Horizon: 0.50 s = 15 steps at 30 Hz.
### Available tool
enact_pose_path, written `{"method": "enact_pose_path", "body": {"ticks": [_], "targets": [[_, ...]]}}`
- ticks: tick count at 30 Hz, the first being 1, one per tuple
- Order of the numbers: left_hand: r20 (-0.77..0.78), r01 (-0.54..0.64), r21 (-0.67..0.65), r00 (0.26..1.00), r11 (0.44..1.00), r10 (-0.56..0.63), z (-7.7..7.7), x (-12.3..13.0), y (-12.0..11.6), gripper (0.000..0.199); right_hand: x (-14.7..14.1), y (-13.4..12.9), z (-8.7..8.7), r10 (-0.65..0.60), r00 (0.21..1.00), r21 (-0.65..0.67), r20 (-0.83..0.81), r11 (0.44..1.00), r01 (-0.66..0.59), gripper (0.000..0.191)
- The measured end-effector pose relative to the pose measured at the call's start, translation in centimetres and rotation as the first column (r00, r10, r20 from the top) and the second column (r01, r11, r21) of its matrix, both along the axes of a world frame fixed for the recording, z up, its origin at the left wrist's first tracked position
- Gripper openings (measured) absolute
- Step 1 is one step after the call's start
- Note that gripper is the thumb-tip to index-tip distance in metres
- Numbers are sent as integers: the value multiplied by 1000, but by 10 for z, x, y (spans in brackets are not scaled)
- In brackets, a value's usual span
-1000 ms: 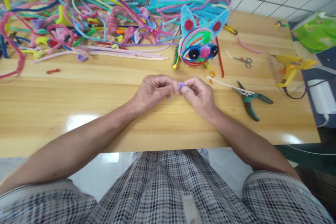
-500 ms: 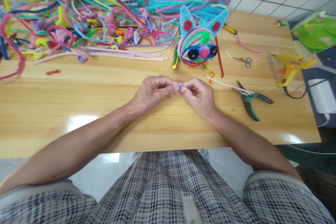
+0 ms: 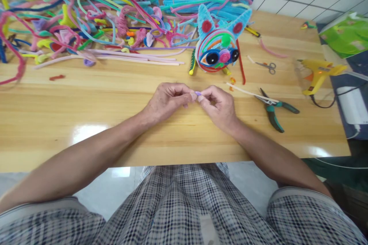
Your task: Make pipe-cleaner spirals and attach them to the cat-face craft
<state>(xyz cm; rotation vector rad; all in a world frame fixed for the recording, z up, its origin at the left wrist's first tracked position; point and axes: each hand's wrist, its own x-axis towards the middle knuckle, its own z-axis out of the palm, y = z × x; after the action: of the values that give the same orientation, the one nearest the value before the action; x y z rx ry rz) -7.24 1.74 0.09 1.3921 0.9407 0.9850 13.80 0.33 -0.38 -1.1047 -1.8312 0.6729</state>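
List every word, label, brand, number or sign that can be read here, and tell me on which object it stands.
No text can be read.
Yellow hot glue gun: any marking is too small to read.
White plastic device: any print is too small or blurred to read.

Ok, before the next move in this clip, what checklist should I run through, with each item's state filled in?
1. Purple piece pinched between left hand and right hand: ok.
2. Purple piece's full shape visible: not ok, fingertips cover part of it.
3. Pliers lying apart from both hands: ok, jaws spread to the right of the right hand.
4. Table free of scraps near the hands: not ok, orange bits lie just beyond the right hand.
5. Glue gun hot enough: cannot tell.
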Motion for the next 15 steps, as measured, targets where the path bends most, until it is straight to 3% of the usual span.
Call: {"method": "enact_pose_path", "body": {"ticks": [5,15], "targets": [[4,3,-8,1000,1000,-3,0,0,1,24,0,0,1,0,1000,-64,-22,998,-1,23],[27,-16,-1,1000,1000,16,4,3,-1,43,0,0,-4,38,962,-242,-269,964,-106,40]]}}
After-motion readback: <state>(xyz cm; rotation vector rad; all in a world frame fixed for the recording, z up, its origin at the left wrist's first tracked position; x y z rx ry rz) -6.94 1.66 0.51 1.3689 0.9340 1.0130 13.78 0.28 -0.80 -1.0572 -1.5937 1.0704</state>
